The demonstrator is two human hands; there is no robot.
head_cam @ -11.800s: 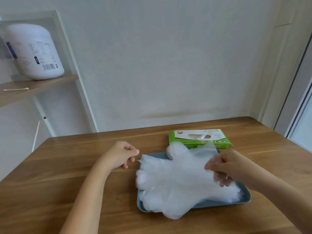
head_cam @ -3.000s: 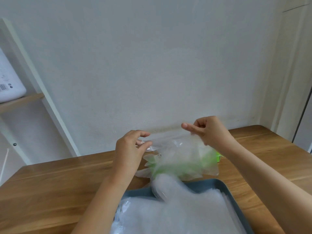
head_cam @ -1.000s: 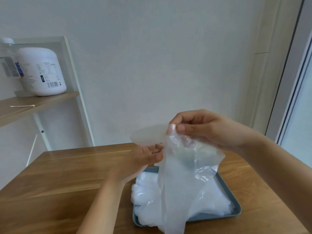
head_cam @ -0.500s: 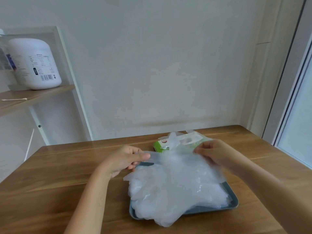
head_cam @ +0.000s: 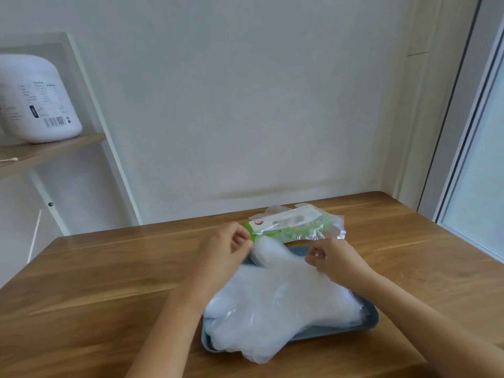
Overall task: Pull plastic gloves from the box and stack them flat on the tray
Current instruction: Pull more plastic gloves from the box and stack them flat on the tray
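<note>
A pile of clear plastic gloves [head_cam: 275,304] lies on the blue-grey tray [head_cam: 371,321], fingers hanging over its near-left edge. My left hand [head_cam: 225,251] pinches the top glove at the far-left of the pile. My right hand [head_cam: 334,259] pinches the same glove at its far-right edge. Both hands hold it low over the pile. Just behind the tray lies the green glove box [head_cam: 289,227], with loose clear plastic [head_cam: 334,230] spilling out over its top and right end.
The wooden table [head_cam: 109,282] reaches to the white wall behind. A shelf [head_cam: 49,151] at the left carries a large white jar [head_cam: 35,102]. A window frame [head_cam: 463,126] rises at the right, past the table corner.
Both hands have lowered the glove from chest height onto the pile and drawn closer together at its far edge. The view has tilted down toward the tray.
</note>
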